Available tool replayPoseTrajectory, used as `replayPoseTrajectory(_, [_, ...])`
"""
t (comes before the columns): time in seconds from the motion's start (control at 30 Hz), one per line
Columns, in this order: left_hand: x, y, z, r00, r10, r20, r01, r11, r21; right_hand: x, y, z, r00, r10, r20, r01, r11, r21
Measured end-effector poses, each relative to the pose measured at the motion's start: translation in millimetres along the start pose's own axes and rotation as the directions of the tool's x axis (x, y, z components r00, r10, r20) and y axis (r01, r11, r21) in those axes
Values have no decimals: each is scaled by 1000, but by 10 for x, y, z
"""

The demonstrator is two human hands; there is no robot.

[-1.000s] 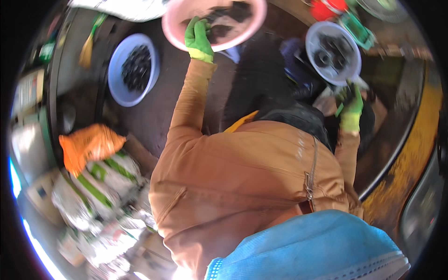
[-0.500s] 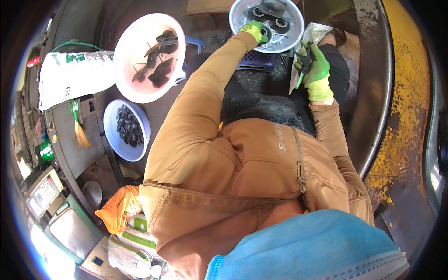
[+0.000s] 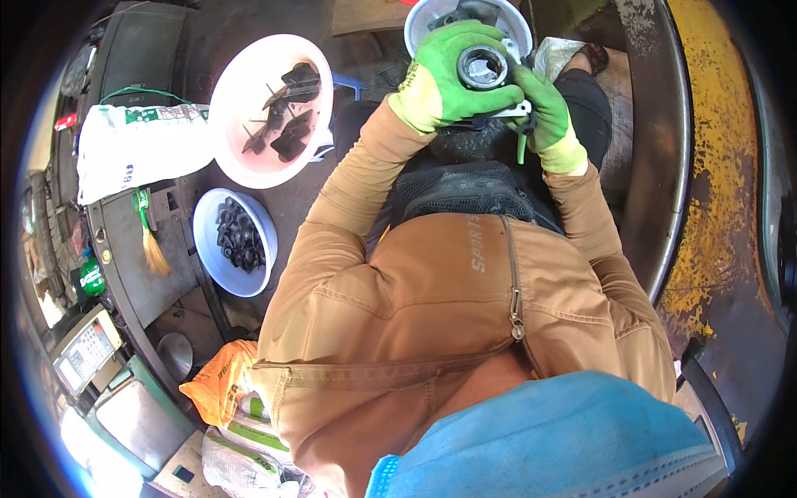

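Both my hands wear green gloves with yellow cuffs and meet above my lap, in front of a white basket [image 3: 412, 33]. My left hand [image 3: 444, 79] is wrapped round a dark moulded part with a round ring-shaped opening [image 3: 482, 85], which faces up. On the part's right side, my right hand [image 3: 546, 112] is closed on a small tool with a green handle [image 3: 521, 149], its handle pointing down toward me. The tool's working end is hidden by the glove and the part. More dark parts [image 3: 477, 10] lie in the basket, partly behind my left hand.
To the left, a pink basin [image 3: 241, 104] holds several dark flat-finned pieces. A pale blue basin [image 3: 207, 241] of small black parts is below it. A white sack [image 3: 141, 149] and a small brush [image 3: 151, 245] are farther left. A yellow, worn metal surface [image 3: 714, 183] runs along the right.
My left hand has come out of the basket toward me, bringing the dark ring part. My right hand has moved left with the green-handled tool and meets the part.
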State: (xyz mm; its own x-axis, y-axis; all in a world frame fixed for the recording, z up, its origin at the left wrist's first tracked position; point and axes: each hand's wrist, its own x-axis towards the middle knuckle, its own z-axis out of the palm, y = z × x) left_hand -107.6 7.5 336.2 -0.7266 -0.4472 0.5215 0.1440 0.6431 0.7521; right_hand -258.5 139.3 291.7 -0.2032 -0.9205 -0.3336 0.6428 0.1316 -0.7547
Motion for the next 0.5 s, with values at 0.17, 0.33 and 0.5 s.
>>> replayPoseTrajectory(0.17, [-83,205,9,981,-153,-123,125,970,-207,-117,180,96,994,-97,-51,91,991,-103])
replayPoseTrajectory(0.33, [-145,402,165,947,-291,-133,218,891,-397,-98,370,324,709,-679,191,635,498,-590])
replayPoseTrajectory(0.5, [-179,451,158,958,83,-275,-114,988,-100,-99,182,626,616,-756,219,612,285,-738])
